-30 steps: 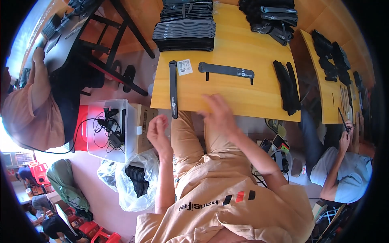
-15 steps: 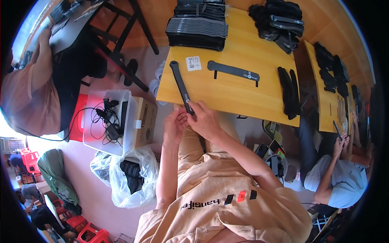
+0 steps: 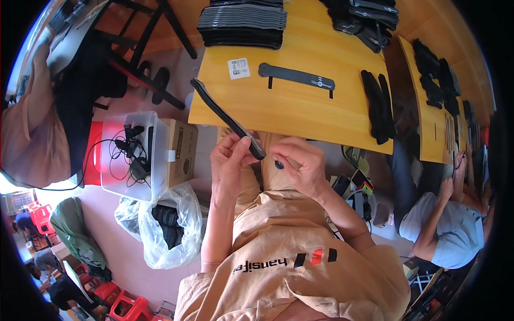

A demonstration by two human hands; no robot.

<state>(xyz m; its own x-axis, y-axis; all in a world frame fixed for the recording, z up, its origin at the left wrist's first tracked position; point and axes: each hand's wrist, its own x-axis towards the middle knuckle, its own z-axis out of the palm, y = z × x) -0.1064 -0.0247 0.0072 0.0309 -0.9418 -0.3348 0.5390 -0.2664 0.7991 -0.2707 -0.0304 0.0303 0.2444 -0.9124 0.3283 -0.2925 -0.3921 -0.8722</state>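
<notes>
My left hand [image 3: 227, 163] is closed on the lower end of a long black strap [image 3: 220, 113], thumb on top. The strap slants up and left, its far end over the yellow table's near left corner. Just to the right, my right hand [image 3: 305, 166] pinches a small dark round piece [image 3: 279, 165], apart from the strap; its exact kind is too small to tell. On the yellow table [image 3: 241, 109] lies a flat grey strap [image 3: 297, 76] with two short black tabs under its lower edge. Beside it is a white printed label [image 3: 239, 68].
Stacked grey and black straps [image 3: 242, 29] stand at the table's back left, with a dark pile [image 3: 367, 24] at back right. Black strips [image 3: 373, 107] lie near the right edge. Left are a clear bin [image 3: 128, 171] of cables and a plastic bag [image 3: 174, 230]. Co-workers sit on both sides.
The strap has turned, showing its black edge, and its lower end is now in my left hand. My right hand has let go of it and moved right with the small dark piece.
</notes>
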